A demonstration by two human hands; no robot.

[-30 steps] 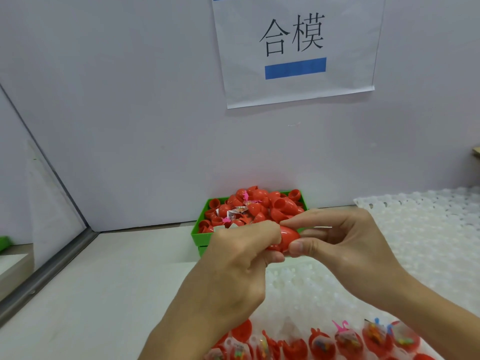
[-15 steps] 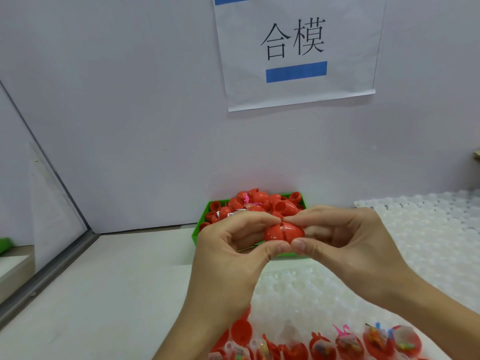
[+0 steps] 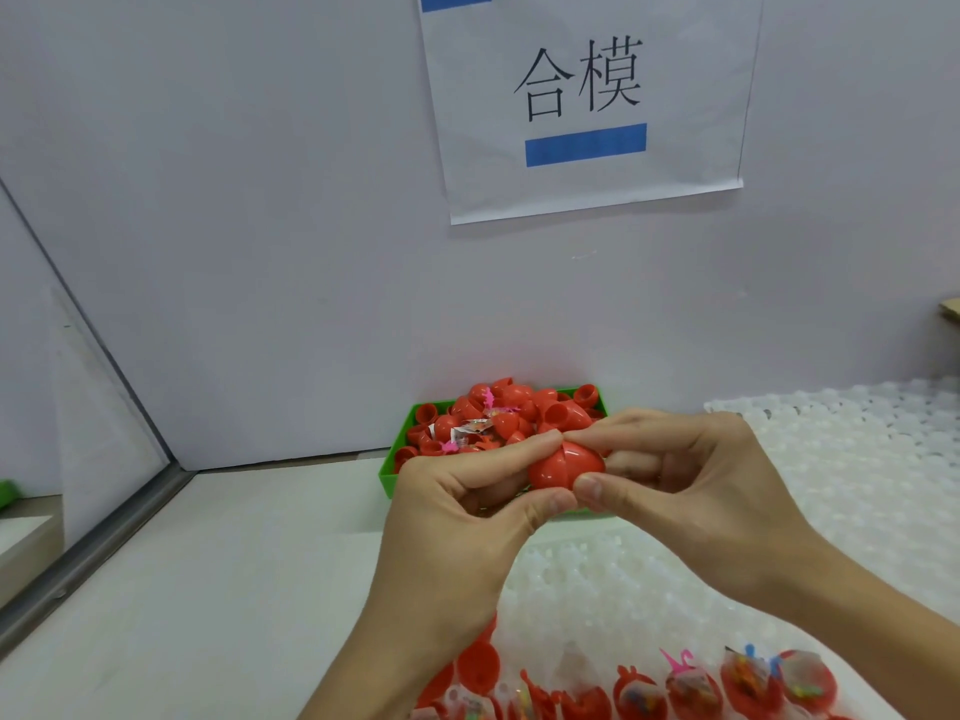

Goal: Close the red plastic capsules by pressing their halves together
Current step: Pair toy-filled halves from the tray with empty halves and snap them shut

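Nearest you, along the bottom edge, a row of open red halves (image 3: 696,693) with toys in them waits on the white bubble mat (image 3: 857,459), not yet closed. Above them your left hand (image 3: 467,511) and right hand (image 3: 691,485) pinch one red capsule (image 3: 566,465) from both sides; its halves look joined. Beyond sits the green bin (image 3: 387,478) heaped with red pieces.
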